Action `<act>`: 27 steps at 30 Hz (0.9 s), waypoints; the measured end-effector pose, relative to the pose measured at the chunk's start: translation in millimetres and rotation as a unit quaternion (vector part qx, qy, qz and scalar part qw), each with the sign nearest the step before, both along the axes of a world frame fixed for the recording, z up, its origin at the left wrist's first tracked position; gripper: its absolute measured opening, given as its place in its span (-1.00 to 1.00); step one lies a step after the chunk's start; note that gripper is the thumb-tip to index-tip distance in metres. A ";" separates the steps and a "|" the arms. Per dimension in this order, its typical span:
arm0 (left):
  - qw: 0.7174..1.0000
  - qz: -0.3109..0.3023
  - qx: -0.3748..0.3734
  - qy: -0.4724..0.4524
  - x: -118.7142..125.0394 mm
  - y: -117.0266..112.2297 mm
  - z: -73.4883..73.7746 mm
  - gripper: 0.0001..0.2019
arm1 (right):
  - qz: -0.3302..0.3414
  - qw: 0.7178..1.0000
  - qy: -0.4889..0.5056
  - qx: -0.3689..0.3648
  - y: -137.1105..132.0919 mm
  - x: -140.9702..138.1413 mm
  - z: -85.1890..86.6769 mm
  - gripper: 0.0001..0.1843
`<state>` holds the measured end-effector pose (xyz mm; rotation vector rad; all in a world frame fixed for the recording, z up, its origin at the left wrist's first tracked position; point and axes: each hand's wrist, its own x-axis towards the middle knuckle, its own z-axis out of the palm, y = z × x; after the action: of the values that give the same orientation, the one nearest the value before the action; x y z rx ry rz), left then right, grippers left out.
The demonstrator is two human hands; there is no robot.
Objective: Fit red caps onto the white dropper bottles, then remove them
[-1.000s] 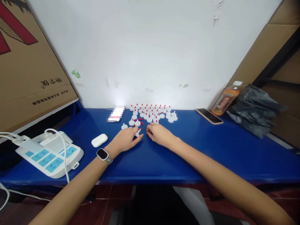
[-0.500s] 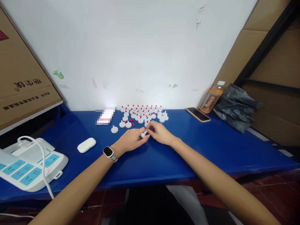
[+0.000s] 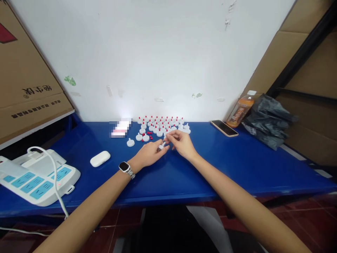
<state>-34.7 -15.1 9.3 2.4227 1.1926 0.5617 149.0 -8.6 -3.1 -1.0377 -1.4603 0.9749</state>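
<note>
My left hand (image 3: 150,153) is closed around a white nozzle cap (image 3: 162,146), its narrow spout pointing up and to the right. Just right of the spout, my right hand (image 3: 183,143) has thumb and forefinger pinched together; whatever is between them is too small to make out. Beyond both hands stand several white nozzle caps with red tips (image 3: 159,133), grouped in rough rows. A few bare white nozzle caps (image 3: 130,142) sit toward the left, and others at the group's right end. Small loose red tips (image 3: 150,133) lie among the caps on the left.
On the blue table (image 3: 168,182) are a white earphone case (image 3: 100,159) and a power strip (image 3: 42,182) with a white cable at left. A phone (image 3: 224,128), a drink bottle (image 3: 240,109) and a dark plastic bag (image 3: 270,119) are at right. A white wall rises behind.
My right hand's fingertips have lifted slightly away from the nozzle cap's spout. My left hand still grips the cap. The whole view has shifted a little.
</note>
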 end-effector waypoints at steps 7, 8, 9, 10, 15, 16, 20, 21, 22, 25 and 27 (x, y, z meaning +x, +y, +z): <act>1.000 0.010 0.003 -0.011 1.3 -2.3 1.8 -0.60 | -0.036 0.998 0.006 0.045 -2.0 -8.8 -2.2 -0.61; 1.000 0.009 0.003 -0.014 1.2 -2.4 2.1 -0.61 | -0.010 0.999 0.033 0.021 -2.1 -10.4 -2.6 -0.59; 1.000 0.008 0.004 -0.016 0.9 -2.5 2.3 -0.62 | 0.010 0.998 0.057 -0.001 -2.4 -11.7 -2.8 -0.57; 1.000 0.007 0.005 -0.018 0.5 -2.6 2.6 -0.63 | 0.023 0.997 0.076 -0.017 -2.6 -12.6 -2.7 -0.55; 0.999 -0.008 0.012 -0.031 -1.4 -2.6 2.9 -0.65 | 0.036 0.994 0.096 -0.044 -4.6 -12.7 -1.1 -0.53; 0.999 -0.013 0.011 -0.037 -1.4 -2.6 2.5 -0.65 | 0.039 0.994 0.093 -0.044 -4.9 -12.3 -0.7 -0.54; 0.996 -0.024 -0.022 -0.085 0.1 -3.1 -1.0 -0.67 | 0.041 0.995 0.084 -0.030 -5.8 -10.3 0.5 -0.54; 0.994 -0.025 -0.032 -0.101 0.4 -3.2 -1.9 -0.69 | 0.040 0.996 0.081 -0.025 -5.9 -10.0 0.9 -0.54; 0.992 -0.025 -0.043 -0.116 0.7 -3.2 -2.7 -0.70 | 0.037 0.996 0.080 -0.021 -6.0 -10.0 1.3 -0.54; 0.985 -0.030 -0.063 -0.155 0.1 -3.1 -3.8 -0.69 | 0.027 0.996 0.087 -0.014 -7.0 -11.5 2.9 -0.55; 0.983 -0.036 -0.064 -0.170 -1.0 -3.1 -4.0 -0.67 | 0.025 0.994 0.105 -0.009 -8.4 -13.8 4.4 -0.56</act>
<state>-35.7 -18.1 5.3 2.1430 0.9631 0.8127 135.2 -17.0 1.3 -0.8853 -1.3114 1.1010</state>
